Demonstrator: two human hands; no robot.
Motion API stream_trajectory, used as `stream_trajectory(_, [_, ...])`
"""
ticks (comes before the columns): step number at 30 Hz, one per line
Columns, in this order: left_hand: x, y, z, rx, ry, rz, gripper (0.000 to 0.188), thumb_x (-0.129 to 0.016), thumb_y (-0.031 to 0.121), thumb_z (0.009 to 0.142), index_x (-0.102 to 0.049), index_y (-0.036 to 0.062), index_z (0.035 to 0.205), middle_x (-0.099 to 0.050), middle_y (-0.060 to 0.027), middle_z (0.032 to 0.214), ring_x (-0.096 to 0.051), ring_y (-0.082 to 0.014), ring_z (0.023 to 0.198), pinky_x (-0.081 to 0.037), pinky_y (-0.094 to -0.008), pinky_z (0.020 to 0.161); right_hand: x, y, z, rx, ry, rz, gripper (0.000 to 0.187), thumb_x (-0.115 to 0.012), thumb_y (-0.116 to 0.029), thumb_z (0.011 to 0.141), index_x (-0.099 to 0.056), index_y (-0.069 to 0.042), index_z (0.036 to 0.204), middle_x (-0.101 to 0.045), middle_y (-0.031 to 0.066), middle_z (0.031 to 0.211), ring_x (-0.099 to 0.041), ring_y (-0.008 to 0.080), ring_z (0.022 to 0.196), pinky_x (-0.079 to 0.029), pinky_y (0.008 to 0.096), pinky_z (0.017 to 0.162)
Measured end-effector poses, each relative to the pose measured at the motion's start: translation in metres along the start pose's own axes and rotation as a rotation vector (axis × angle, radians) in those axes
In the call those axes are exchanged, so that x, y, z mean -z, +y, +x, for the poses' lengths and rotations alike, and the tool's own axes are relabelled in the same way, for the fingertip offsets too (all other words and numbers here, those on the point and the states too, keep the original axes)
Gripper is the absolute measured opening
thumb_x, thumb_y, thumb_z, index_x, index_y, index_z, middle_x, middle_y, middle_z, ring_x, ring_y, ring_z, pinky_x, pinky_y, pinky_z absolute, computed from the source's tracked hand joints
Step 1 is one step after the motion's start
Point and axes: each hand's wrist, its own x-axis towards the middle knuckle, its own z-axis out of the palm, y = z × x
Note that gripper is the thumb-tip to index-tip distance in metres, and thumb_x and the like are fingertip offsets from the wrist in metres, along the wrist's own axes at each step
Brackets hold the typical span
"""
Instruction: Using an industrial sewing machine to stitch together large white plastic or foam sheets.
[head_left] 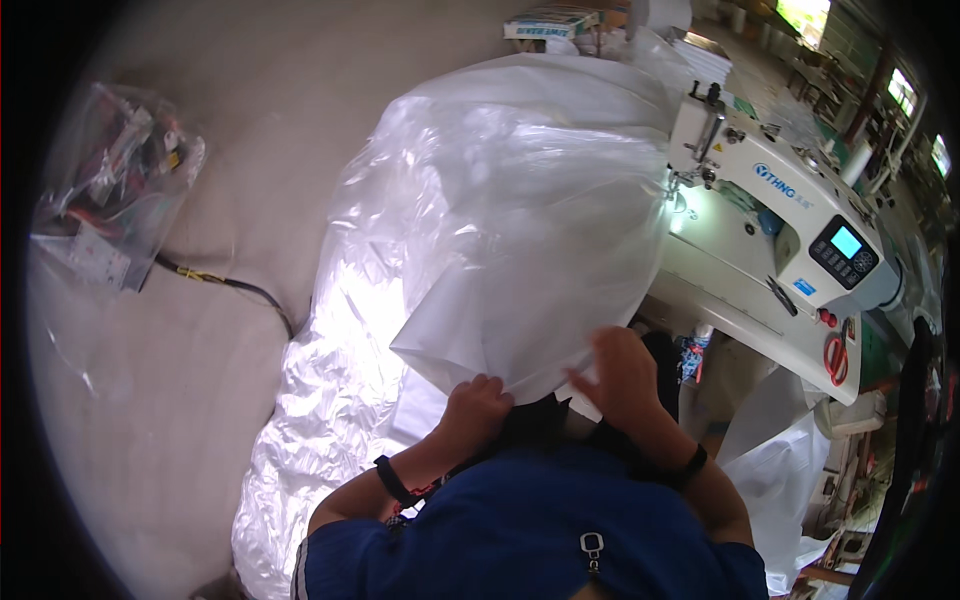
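A large sheet of translucent white plastic film [520, 200] spreads across my lap and away from me, its far right side reaching the sewing machine [790, 190]. My left hand [478, 408] is closed on the near edge of the film, close to my body. To its right, my right hand [622, 378] hovers at the film's near right edge with thumb and fingers apart. I cannot make out anything held in it. The machine's lamp lights the needle area [680, 200], where the film's right side lies.
Red-handled scissors [836, 360] and black thread snips [782, 296] lie on the white machine table [720, 270]. Shiny crumpled film [330, 400] trails down at the left. Farther left are a clear bag of items [120, 190] and a black cable [235, 283] on the floor.
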Motion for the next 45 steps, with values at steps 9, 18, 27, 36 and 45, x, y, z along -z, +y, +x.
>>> stream_trajectory(9, [-0.052,-0.079,-0.003,-0.012,-0.243,0.023,0.036,-0.061,0.035,0.079,-0.055,0.0126,0.108,-0.064,-0.0085,0.083,-0.062,-0.0267,0.087,-0.036,-0.0477,0.085,-0.036,-0.028,0.016,0.494,-0.550,-0.065,0.016,-0.063,-0.014,0.062,-0.054,-0.012,0.076,-0.058,0.0027,0.075,-0.058,0.0253,0.076,-0.040,0.0375,0.071])
stream_trajectory(18, [-0.070,-0.385,-0.133,1.215,0.416,-0.011,0.025,-0.050,0.021,0.084,-0.061,0.0103,0.104,-0.065,-0.0124,0.096,-0.063,-0.0254,0.089,-0.040,-0.0577,0.078,0.085,0.083,-0.060,-0.726,0.106,0.866,0.029,-0.061,-0.008,0.063,-0.061,-0.008,0.092,-0.061,0.0062,0.083,-0.057,0.0276,0.075,-0.044,0.0419,0.077])
stream_trajectory(27, [0.068,-0.277,0.014,0.339,-0.104,0.053,0.019,-0.055,0.017,0.078,-0.067,0.0043,0.087,-0.066,-0.0136,0.094,-0.065,-0.0270,0.081,-0.051,-0.0383,0.066,0.051,0.034,-0.077,-0.458,-0.719,0.514,0.039,-0.067,-0.025,0.078,-0.060,-0.003,0.109,-0.064,0.0124,0.100,-0.062,0.0250,0.095,-0.048,0.0332,0.081])
stream_trajectory(36, [-0.039,-0.140,0.141,0.268,0.121,-2.313,0.013,-0.059,0.022,0.086,-0.053,0.0109,0.084,-0.050,0.0030,0.066,-0.049,-0.0093,0.059,-0.044,-0.0251,0.057,0.037,0.090,-0.061,-0.586,0.326,-0.229,0.047,-0.067,-0.020,0.075,-0.052,0.002,0.114,-0.060,0.0192,0.095,-0.060,0.0307,0.088,-0.048,0.0340,0.075])
stream_trajectory(45, [0.046,0.042,0.062,-0.452,-0.768,-0.834,0.026,-0.055,0.023,0.088,-0.064,-0.0008,0.089,-0.064,-0.0111,0.077,-0.063,-0.0179,0.061,-0.052,-0.0312,0.059,0.025,0.081,-0.100,-0.965,0.020,0.641,0.083,-0.069,-0.028,0.072,-0.025,0.006,0.134,-0.044,0.0243,0.125,-0.052,0.0343,0.106,-0.043,0.0410,0.088])
